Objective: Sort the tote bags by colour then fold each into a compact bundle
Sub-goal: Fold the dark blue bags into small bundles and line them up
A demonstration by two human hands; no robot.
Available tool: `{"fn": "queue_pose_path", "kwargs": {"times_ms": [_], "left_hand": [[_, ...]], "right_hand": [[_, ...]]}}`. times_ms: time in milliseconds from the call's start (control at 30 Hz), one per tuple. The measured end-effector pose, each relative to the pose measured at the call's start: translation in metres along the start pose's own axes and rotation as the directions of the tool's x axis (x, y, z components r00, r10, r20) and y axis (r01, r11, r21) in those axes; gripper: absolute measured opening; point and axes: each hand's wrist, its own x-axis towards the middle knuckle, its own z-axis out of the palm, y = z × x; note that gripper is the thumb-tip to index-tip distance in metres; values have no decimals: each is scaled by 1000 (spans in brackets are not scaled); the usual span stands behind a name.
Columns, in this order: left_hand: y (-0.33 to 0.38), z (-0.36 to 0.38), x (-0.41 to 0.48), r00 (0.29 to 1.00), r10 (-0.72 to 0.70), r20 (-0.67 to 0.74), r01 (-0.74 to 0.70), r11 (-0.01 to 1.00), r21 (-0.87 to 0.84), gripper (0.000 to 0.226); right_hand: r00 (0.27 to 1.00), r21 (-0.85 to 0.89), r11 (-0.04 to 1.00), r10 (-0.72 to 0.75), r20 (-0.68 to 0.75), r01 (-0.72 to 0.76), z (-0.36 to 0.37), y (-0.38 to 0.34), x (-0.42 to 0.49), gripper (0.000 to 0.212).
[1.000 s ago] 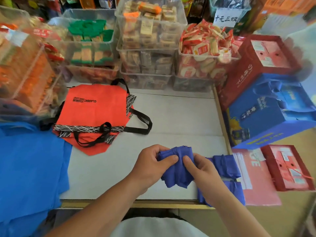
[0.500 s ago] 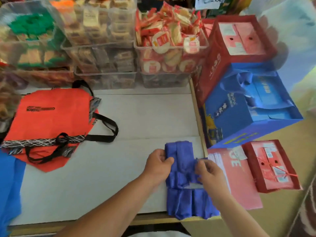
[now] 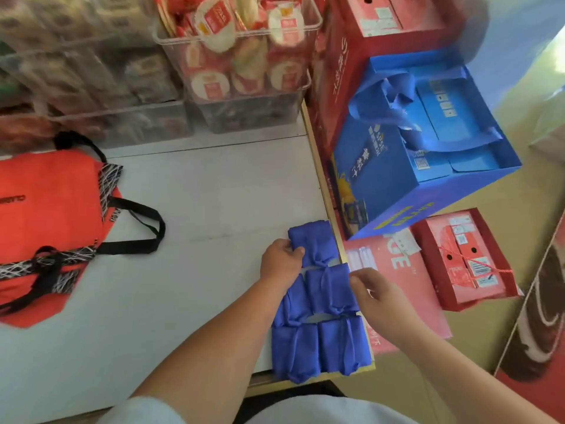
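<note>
With curled fingers the left hand (image 3: pixel 279 264) is gripping the far blue bundle (image 3: pixel 315 240), seemingly placing it with the other blue bundles (image 3: pixel 324 347) along the tabletop's (image 3: pixel 198 194) right edge, the right hand (image 3: pixel 376 296) hovering slack-fingered beside them; next is probably reaching for the flat orange tote bag (image 3: pixel 52 215).

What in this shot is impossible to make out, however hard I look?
Head view only.
Red tote bag: left part cut off by the picture's edge.
Clear bins, top left: blurred, contents unreadable.
Blue bundles: the left hand and forearm cover their left side, so the count is uncertain.
Right hand: whether it touches the bundles is unclear.
</note>
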Motion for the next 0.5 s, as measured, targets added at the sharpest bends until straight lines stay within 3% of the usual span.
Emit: {"fn": "queue_pose_path", "kwargs": {"times_ms": [100, 233, 333, 433, 500], "left_hand": [[0, -11, -9, 992, 113, -58, -103, 983, 154, 32], [-26, -42, -42, 952, 289, -105, -240, 912, 332, 37], [-62, -48, -77, 978, 207, -6, -192, 919, 343, 53], [-84, -43, -98, 992, 126, 22, -127, 965, 231, 65], [-90, -45, -101, 994, 108, 7, -108, 976, 187, 67]], "right_hand": [[1000, -54, 999, -4, -11, 3, 0, -5, 7, 13], [995, -303, 948, -82, 58, 96, 17, 19, 2, 42], [976, -384, 898, -175, 134, 214, 45, 38, -9, 56], [976, -462, 859, -192, 107, 220, 62, 44, -14, 77], [975, -477, 853, -216, 50, 213, 59, 34, -14, 67]]}}
